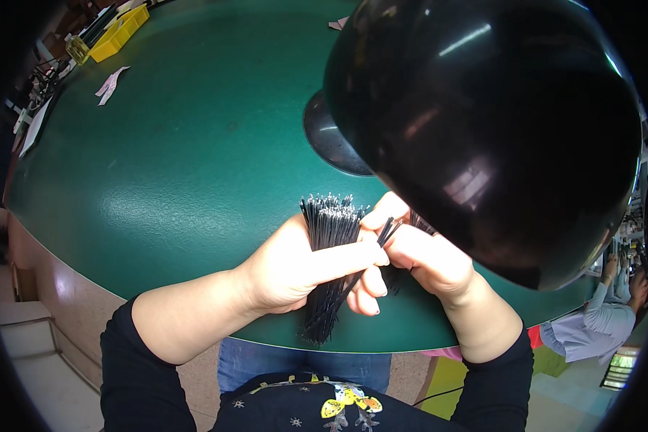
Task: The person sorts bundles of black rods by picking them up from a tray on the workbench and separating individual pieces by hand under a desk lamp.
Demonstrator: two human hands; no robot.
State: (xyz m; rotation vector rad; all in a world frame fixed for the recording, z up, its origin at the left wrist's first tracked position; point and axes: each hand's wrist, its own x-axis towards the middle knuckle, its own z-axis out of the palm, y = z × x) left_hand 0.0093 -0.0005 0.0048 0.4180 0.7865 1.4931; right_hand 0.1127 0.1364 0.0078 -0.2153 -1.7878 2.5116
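A thick bundle of thin black wires [333, 230] with pale, shiny tips stands upright in my left hand [302, 265]. The fingers wrap round it, and its lower ends stick out below the palm. Between my left thumb and my right hand [425, 253], a few separate black wires [386, 232] slant away from the bundle. My right hand is closed, with more dark wires partly visible behind its fingers. The big black lamp shade [497, 144] hides part of that hand.
The lamp's round black base [331, 137] stands on the green table [194, 144]. A yellow tray [119, 32], a small bottle [77, 49] and a pinkish scrap [110, 85] lie at the far left. At the right edge, another person [597, 324] in light clothing sits.
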